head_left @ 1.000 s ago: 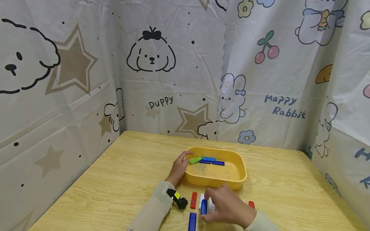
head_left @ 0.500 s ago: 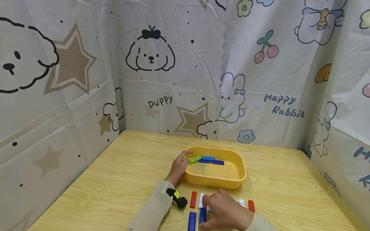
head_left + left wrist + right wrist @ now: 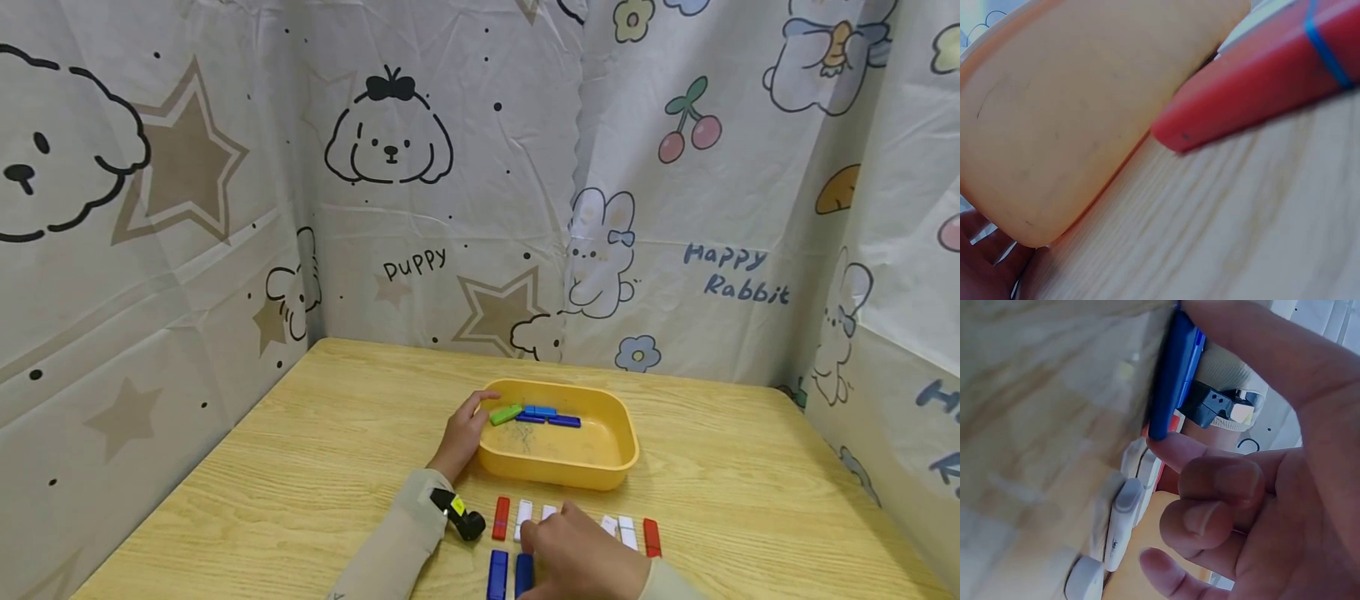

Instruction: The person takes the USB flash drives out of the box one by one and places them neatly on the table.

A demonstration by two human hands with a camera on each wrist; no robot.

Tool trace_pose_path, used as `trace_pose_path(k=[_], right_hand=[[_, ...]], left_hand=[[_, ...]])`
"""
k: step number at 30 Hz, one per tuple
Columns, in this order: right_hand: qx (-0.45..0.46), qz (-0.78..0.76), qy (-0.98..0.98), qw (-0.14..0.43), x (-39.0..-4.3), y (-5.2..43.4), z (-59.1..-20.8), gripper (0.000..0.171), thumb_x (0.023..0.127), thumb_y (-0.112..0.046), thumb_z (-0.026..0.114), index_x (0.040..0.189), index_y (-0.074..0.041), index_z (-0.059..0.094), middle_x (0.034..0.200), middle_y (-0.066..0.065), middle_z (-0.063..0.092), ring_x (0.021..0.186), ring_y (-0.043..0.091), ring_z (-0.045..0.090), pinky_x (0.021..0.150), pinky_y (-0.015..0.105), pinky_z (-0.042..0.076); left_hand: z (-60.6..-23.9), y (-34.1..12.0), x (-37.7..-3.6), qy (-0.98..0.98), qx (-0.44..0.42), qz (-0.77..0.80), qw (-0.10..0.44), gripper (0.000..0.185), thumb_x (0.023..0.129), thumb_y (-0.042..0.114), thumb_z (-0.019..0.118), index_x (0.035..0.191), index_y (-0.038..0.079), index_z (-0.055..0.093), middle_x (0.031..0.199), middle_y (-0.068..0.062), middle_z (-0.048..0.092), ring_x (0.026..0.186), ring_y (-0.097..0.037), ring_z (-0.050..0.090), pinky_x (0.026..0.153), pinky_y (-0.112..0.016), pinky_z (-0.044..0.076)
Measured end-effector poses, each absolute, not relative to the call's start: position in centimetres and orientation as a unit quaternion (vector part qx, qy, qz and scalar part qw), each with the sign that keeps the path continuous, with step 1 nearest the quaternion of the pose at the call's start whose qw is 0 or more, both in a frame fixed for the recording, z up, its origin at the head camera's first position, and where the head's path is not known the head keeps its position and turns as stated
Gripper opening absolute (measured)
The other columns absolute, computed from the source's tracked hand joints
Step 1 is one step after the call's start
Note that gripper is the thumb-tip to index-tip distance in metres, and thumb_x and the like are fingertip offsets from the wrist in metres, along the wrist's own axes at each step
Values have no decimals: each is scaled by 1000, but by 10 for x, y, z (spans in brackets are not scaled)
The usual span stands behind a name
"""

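The dark blue stick is sitting low over the table, whether quite touching it being unclear. The right hand is pinching it end to end, index fingertip on the far end and thumb on the near end, while the middle and ring fingers are curling inward. A second blue stick is lying just beside it at 9 o'clock, a red stick at 11 and a white stick at 12. Beyond them, toward 12, a yellow bin is standing, a green stick lying inside at its 10 o'clock. The left hand is touching the bin's 9 o'clock side, fingers resting slightly apart.
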State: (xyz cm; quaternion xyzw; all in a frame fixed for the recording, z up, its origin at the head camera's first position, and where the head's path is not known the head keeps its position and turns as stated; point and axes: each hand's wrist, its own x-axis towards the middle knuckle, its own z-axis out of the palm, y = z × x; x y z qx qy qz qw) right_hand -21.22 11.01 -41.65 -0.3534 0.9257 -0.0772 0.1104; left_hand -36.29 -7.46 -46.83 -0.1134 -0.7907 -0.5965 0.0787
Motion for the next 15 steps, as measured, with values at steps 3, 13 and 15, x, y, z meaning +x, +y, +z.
trace_pose_path(k=[3,13,15], right_hand=[[-351,-81,925,117,-213,109,-418,55,68,-71,68,93,-23,67,68,-16,58,61,1,48,65,28,38],[-318,-93,930,156,-213,109,-417,58,67,-73,67,98,-24,67,67,-15,57,61,5,50,63,28,39],[-321,-90,930,152,-213,109,-416,57,67,-73,68,98,-24,67,67,-15,57,61,5,50,64,27,39]], left_hand=[[-468,-74,-363,-790,-115,-597,81,36,96,11,39,125,14,60,140,-10,50,115,-26,47,88,-38,44],[-470,-74,-363,-790,-117,-596,84,35,96,10,40,124,15,60,140,-10,50,118,-27,47,93,-44,43],[-469,-74,-363,-788,-118,-599,83,35,96,10,39,124,15,60,141,-10,49,119,-27,46,94,-44,43]])
